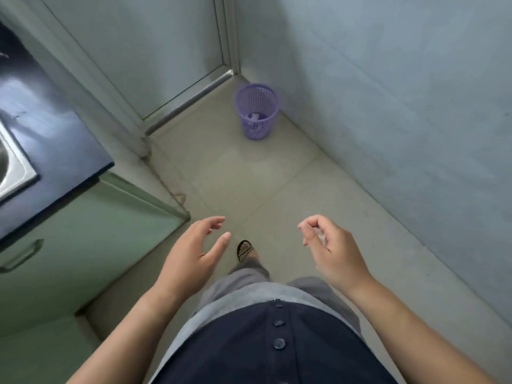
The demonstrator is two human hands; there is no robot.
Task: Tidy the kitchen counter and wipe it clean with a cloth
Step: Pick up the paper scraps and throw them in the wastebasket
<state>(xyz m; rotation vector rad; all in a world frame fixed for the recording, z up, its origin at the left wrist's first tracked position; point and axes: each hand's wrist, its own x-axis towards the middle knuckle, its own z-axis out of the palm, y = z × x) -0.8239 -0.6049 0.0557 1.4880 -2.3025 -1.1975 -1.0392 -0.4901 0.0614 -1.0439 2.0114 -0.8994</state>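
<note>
The dark blue kitchen counter (47, 139) runs along the left edge, with the corner of a steel sink (16, 173) set into it. No cloth is in view. My left hand (194, 256) hovers over the floor beside the counter's end, fingers apart and holding nothing. My right hand (329, 253) is raised at the same height, its fingers curled and pinched on what looks like a small pale scrap (319, 236). A purple mesh waste bin (257, 110) stands on the floor ahead in the corner, with some pale litter at its bottom.
Pale green cabinet fronts (83, 245) with a handle (22, 256) sit under the counter. A closed door (144, 51) with a metal threshold is ahead on the left, and a blue-grey wall (401, 106) is on the right. Beige floor tiles (249, 184) lead to the bin. My sandalled foot (245, 250) is stepping forward.
</note>
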